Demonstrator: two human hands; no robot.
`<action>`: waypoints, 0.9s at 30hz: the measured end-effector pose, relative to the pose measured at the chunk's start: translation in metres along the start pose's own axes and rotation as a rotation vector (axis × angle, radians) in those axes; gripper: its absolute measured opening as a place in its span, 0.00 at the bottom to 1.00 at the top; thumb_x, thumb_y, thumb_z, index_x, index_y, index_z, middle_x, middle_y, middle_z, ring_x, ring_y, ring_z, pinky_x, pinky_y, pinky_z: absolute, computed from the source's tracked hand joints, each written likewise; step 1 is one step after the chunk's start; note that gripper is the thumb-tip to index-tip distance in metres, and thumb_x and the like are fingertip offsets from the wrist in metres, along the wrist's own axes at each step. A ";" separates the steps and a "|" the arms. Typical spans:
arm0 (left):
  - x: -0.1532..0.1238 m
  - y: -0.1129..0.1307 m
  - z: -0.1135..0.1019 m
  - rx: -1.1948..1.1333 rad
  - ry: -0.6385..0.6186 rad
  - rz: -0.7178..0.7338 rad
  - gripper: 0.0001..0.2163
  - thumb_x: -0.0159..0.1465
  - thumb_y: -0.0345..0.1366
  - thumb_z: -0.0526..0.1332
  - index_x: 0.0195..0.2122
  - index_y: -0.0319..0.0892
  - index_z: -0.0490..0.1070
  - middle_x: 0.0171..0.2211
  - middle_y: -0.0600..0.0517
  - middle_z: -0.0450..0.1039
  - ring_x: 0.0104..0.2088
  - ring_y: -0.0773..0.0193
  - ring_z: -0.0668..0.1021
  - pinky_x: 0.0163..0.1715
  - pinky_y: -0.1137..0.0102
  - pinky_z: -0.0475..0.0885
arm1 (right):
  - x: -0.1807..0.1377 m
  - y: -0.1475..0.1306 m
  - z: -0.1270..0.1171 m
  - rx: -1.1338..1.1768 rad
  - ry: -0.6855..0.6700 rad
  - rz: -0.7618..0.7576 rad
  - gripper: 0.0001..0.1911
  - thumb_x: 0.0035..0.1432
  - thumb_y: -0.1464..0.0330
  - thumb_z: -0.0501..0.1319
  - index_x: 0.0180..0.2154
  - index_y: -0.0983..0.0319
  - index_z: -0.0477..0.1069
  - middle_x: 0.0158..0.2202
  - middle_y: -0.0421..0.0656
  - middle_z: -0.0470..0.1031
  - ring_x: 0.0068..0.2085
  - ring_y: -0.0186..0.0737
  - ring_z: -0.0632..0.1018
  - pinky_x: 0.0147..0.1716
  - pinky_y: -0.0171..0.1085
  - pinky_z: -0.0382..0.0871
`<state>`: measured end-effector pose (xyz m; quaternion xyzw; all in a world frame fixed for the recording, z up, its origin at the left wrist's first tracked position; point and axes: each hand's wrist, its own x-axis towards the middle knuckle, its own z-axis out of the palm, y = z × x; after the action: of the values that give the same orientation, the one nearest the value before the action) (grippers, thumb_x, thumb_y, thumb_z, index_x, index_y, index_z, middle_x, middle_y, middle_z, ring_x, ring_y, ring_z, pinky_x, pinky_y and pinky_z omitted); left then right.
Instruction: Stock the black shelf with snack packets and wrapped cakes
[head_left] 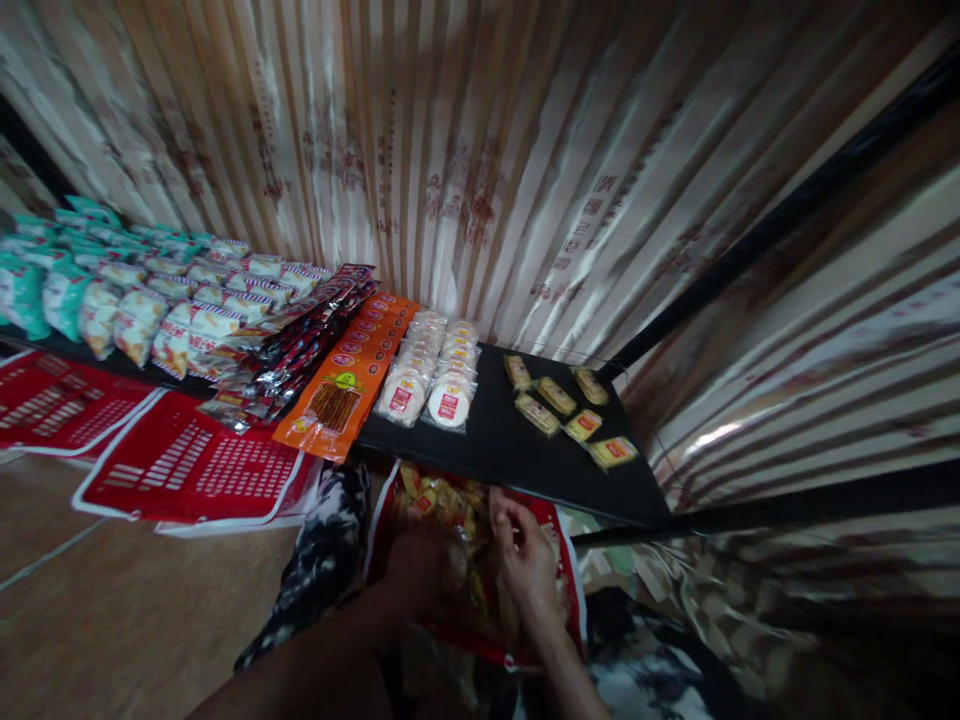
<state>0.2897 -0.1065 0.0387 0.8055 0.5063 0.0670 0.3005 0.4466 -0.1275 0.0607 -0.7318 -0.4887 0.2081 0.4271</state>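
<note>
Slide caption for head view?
Bare left hand and right hand at a red plastic basket of yellow wrapped snacks below a black shelf.

Behind the black shelf (495, 435) hangs a big, wrinkly, striped sheet (540, 130) with red and dark writing on it. Black poles (780, 190) stick out on the right. The floor (150, 610) is brown, with a pale line. The light is dim.
</note>
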 end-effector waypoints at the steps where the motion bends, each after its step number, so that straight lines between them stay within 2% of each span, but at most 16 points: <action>1: -0.004 0.000 0.008 0.010 -0.037 -0.070 0.18 0.60 0.29 0.52 0.52 0.38 0.65 0.49 0.40 0.69 0.48 0.50 0.72 0.43 0.61 0.70 | -0.008 0.005 -0.001 -0.010 -0.055 0.023 0.17 0.55 0.58 0.52 0.37 0.61 0.72 0.38 0.48 0.77 0.39 0.45 0.77 0.41 0.42 0.71; 4: -0.009 0.001 0.023 0.026 -0.091 -0.157 0.18 0.62 0.31 0.50 0.53 0.38 0.64 0.51 0.40 0.68 0.50 0.51 0.71 0.44 0.61 0.69 | -0.027 0.016 0.002 -0.097 -0.253 0.063 0.17 0.57 0.61 0.49 0.39 0.61 0.73 0.39 0.46 0.78 0.41 0.43 0.78 0.43 0.40 0.70; 8: -0.010 0.003 0.031 0.037 -0.126 -0.164 0.19 0.62 0.28 0.47 0.53 0.38 0.65 0.53 0.41 0.66 0.52 0.54 0.69 0.50 0.62 0.65 | -0.047 0.024 0.018 -0.263 -0.491 -0.020 0.21 0.55 0.68 0.50 0.49 0.61 0.70 0.48 0.49 0.75 0.47 0.44 0.76 0.48 0.41 0.67; 13: -0.014 0.000 0.038 -0.047 -0.110 -0.154 0.18 0.63 0.30 0.45 0.50 0.37 0.67 0.53 0.43 0.66 0.54 0.58 0.66 0.56 0.65 0.58 | -0.057 0.035 0.033 -0.305 -0.438 -0.044 0.24 0.52 0.74 0.49 0.50 0.66 0.70 0.49 0.53 0.74 0.51 0.46 0.73 0.52 0.44 0.64; 17: -0.017 -0.003 0.039 -0.078 -0.064 -0.116 0.19 0.62 0.34 0.45 0.50 0.36 0.67 0.52 0.43 0.67 0.54 0.57 0.66 0.57 0.64 0.56 | -0.055 0.041 0.031 -0.241 -0.361 0.044 0.22 0.52 0.71 0.51 0.47 0.67 0.71 0.48 0.54 0.74 0.50 0.47 0.74 0.52 0.43 0.65; 21: -0.018 0.001 0.035 -0.137 -0.029 -0.159 0.19 0.62 0.37 0.45 0.48 0.36 0.68 0.50 0.42 0.69 0.53 0.55 0.68 0.55 0.64 0.58 | -0.053 0.042 0.032 -0.082 -0.367 0.155 0.21 0.53 0.68 0.50 0.47 0.64 0.71 0.46 0.51 0.76 0.48 0.46 0.76 0.50 0.43 0.67; 27: -0.018 -0.001 0.030 -0.343 -0.008 -0.197 0.21 0.61 0.43 0.49 0.49 0.35 0.66 0.50 0.40 0.69 0.51 0.56 0.70 0.53 0.66 0.60 | -0.044 0.030 0.035 0.166 -0.354 0.195 0.21 0.53 0.59 0.51 0.42 0.60 0.74 0.43 0.46 0.78 0.46 0.45 0.77 0.49 0.44 0.68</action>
<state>0.2929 -0.1340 0.0176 0.6893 0.5626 0.1192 0.4405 0.4185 -0.1569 0.0112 -0.6898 -0.4643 0.4133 0.3712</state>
